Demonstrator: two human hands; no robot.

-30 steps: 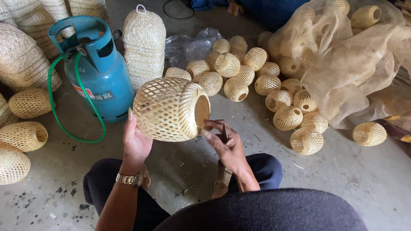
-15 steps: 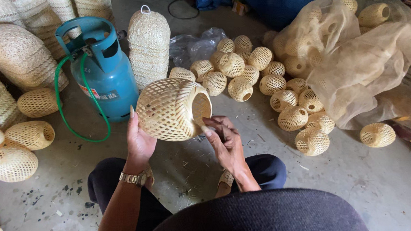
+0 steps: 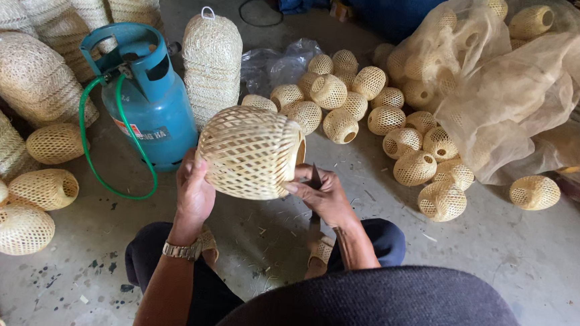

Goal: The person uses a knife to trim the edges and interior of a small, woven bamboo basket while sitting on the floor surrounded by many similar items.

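Shade: the woven bamboo shade (image 3: 250, 152) was held above the concrete floor (image 3: 499, 256), its open mouth turned right.
Change: since a moment earlier it sat a little lower and closer in (barely rotated), so the handling at its rim carried on.
Left hand (image 3: 194, 194): palm cupped under its left side, grip closed on the weave.
Right hand (image 3: 325, 195): at the rim, fingers pinching a dark blade (image 3: 315, 178).
Around: blue gas cylinder (image 3: 147, 100), heap of small shades (image 3: 373, 121).
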